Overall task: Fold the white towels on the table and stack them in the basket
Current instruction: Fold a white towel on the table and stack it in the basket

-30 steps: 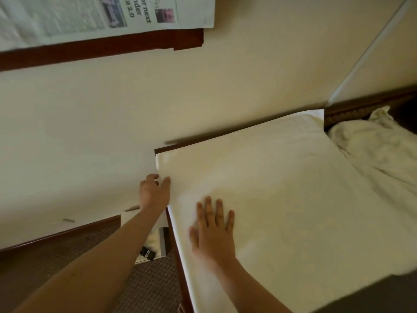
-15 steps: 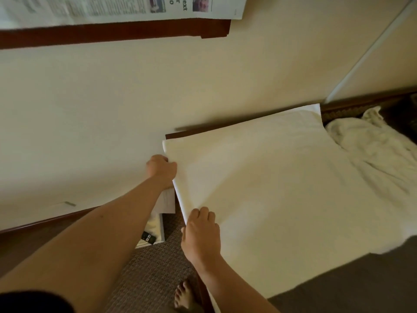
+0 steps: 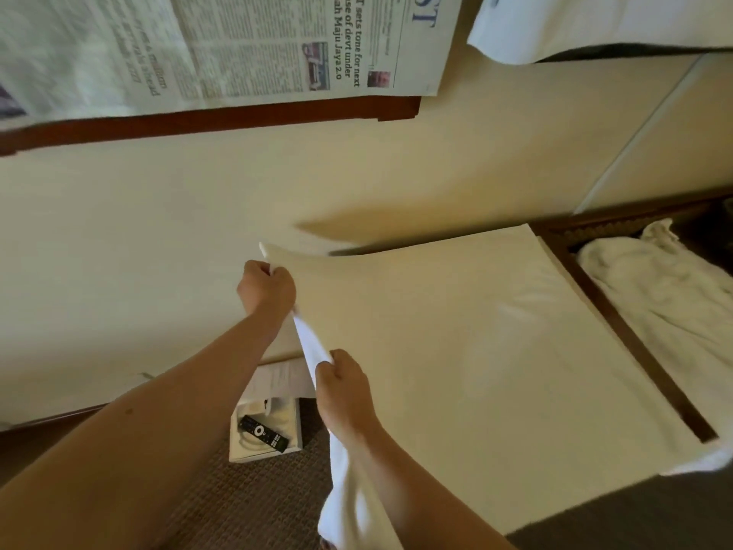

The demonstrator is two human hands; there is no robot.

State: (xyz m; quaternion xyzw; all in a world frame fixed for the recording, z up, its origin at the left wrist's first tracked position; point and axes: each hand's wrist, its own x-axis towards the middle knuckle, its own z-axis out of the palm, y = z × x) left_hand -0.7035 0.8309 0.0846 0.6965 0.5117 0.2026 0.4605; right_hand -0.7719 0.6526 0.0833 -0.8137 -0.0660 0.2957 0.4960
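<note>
Both hands grip one edge of a white towel point(image 3: 476, 351) spread over a dark wooden table point(image 3: 642, 363): left hand point(image 3: 267, 287) near the cream wall point(image 3: 158, 252), right hand point(image 3: 343, 385) nearer. A crumpled towel point(image 3: 670, 295) lies alongside; newspaper point(image 3: 222, 45) hangs above.

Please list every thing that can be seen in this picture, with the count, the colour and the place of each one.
flat towel: 1, white, spread on the table, left edge lifted
crumpled towel: 1, white, far right
newspaper: 1, white with print, top left
remote control: 1, black, on a white box on the floor
white box: 1, white, on the carpet by the wall
carpet: 1, brown, bottom
left hand: 1, grips the towel's far corner
right hand: 1, grips the towel's near edge
</note>
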